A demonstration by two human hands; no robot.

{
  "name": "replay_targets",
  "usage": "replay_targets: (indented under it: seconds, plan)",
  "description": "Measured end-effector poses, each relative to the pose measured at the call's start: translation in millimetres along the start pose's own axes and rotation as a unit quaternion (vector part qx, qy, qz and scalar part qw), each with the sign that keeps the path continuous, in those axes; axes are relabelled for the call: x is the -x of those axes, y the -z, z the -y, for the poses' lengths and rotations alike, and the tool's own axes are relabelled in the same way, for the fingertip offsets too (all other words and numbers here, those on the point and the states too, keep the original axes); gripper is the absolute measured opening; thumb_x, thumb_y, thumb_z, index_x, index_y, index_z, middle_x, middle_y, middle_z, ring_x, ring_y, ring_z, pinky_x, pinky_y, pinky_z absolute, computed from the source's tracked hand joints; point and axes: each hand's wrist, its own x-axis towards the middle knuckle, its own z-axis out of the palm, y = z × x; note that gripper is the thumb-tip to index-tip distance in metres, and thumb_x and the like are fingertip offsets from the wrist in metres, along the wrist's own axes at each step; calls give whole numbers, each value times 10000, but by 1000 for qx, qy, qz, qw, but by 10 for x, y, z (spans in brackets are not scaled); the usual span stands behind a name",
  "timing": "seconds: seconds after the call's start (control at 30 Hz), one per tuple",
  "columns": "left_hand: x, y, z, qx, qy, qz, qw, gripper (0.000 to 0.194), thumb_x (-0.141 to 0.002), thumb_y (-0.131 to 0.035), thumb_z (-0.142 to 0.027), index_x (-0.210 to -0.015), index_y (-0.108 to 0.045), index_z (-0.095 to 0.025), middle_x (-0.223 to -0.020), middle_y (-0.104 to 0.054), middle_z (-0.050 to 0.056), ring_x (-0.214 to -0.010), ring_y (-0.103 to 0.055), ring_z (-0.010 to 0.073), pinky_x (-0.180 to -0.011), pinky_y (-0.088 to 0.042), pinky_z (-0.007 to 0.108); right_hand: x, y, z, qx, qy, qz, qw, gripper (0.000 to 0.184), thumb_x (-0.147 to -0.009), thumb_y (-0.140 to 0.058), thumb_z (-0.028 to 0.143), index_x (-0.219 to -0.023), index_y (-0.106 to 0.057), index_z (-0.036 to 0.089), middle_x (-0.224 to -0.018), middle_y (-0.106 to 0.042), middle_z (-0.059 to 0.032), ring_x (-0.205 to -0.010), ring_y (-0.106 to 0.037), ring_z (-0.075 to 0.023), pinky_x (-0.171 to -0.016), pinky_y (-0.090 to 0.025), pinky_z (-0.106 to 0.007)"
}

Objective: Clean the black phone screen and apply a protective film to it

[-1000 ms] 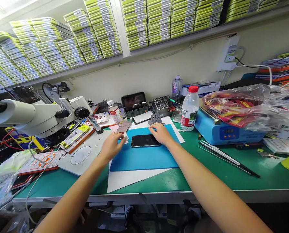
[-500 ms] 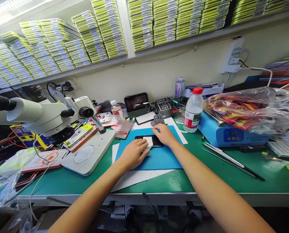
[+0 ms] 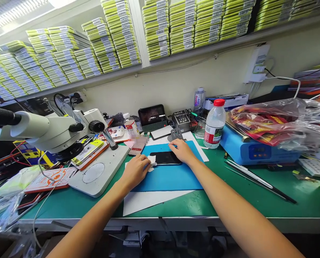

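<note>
A black smartphone lies flat, screen up, on a blue work mat. My left hand, with a ring on one finger, is closed on a crumpled white tissue at the phone's left end. At the opposite end, my right hand grips the phone's edge with bent fingers; part of their contact is hidden. Just behind that hand lies a grey slotted piece. White paper sticks out from beneath the mat.
A microscope with its pale base stands left. To the right are a red-capped bottle, a blue device under plastic bags, and tweezers. Stacked yellow-green packs fill the shelf above.
My left hand has slid left with the tissue, from the middle of the phone to its left end, uncovering the screen. My right hand stays at the phone's right end.
</note>
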Motion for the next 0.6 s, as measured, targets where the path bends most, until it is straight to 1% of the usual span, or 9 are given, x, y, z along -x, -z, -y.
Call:
replay_targets:
  seconds: [0.1,0.27,0.33,0.4,0.5,0.6]
  plan:
    - [0,37,66,1,19,-13,1000,216,-1003,-475,-245,-932,-674,-205,-1022,-697,72,-971,-639,236,-852,-534,371,6,5,5,1,-2,2,1000,216,-923,-522,266,-852,-723,232,-995,-708,-71,-989,-604,-245,-804,-483,-363]
    - [63,235,342,-7,60,-34,998,210,-984,-493,-319,-936,-675,-228,-1014,-721,58,-957,-654,244,-809,-537,364,2,-4,15,1,-5,3,1000,221,-927,-519,274,-848,-721,234,-996,-706,-75,-992,-602,-250,-795,-482,-362]
    - [49,285,370,-9,66,-41,997,219,-981,-493,-333,-937,-681,-230,-1015,-725,56,-954,-659,245,-805,-541,363,0,-5,16,-1,-4,3,1000,219,-926,-521,277,-850,-721,234,-995,-706,-74,-991,-604,-250,-787,-483,-359]
    - [9,265,303,1,61,-45,997,234,-986,-487,-336,-930,-687,-229,-1019,-728,56,-962,-666,241,-818,-548,360,-1,-3,11,-1,-2,2,1000,218,-925,-522,279,-845,-721,237,-991,-707,-71,-986,-606,-248,-784,-482,-357]
    - [-60,113,71,35,22,-26,999,256,-1006,-463,-330,-970,-696,-231,-1078,-734,58,-1005,-681,226,-881,-557,351,0,0,-3,2,2,-3,1000,217,-921,-525,272,-833,-720,242,-988,-710,-64,-980,-609,-243,-789,-481,-355]
    - [-85,-74,-176,43,-56,10,997,299,-1022,-454,-349,-1206,-650,-219,-1312,-669,83,-1202,-634,243,-1033,-515,378,-1,-2,-15,6,2,-7,1000,214,-919,-526,261,-834,-721,240,-985,-714,-60,-974,-612,-239,-803,-483,-358]
